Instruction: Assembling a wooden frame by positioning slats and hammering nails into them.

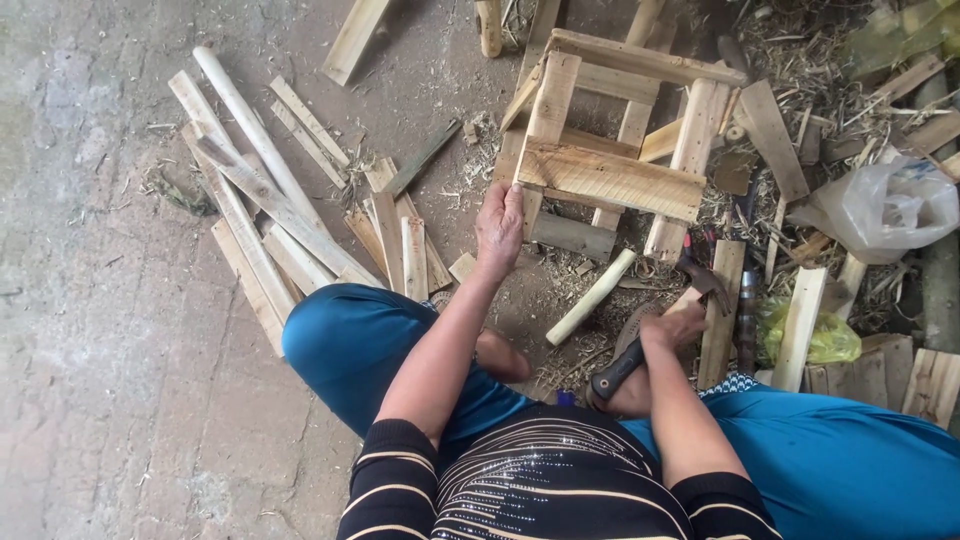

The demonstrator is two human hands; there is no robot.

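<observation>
Seated on the concrete floor (90, 330), I have my left hand (499, 228) laid against the near left corner of a small unfinished stool frame of pale rough-sawn wooden slats (610, 178), fingers together and curled onto the end of its lowest front board. The frame lies just beyond that hand, toward 12 to 1 o'clock, and its front board runs with its long axis from about 9 to 3 o'clock, dipping slightly to the right.

My right hand (672, 325) is closed around a claw hammer with a black rubber grip and dark steel head (640, 345). The handle points back toward my lap at 7 o'clock and the head sits up at 1 o'clock, short of the frame. The left hand is plainly the nearer of the two to the stool.

A short pale round wooden peg (591, 297) lies on the floor between the hands, angled from 7 to 1 o'clock. A loose heap of split wooden offcuts (280, 210) spreads out at 10 o'clock.

The far legs of the frame are cut off by the top edge. The hammer head blurs into scrap wood and shavings, and I cannot make out any nail.
</observation>
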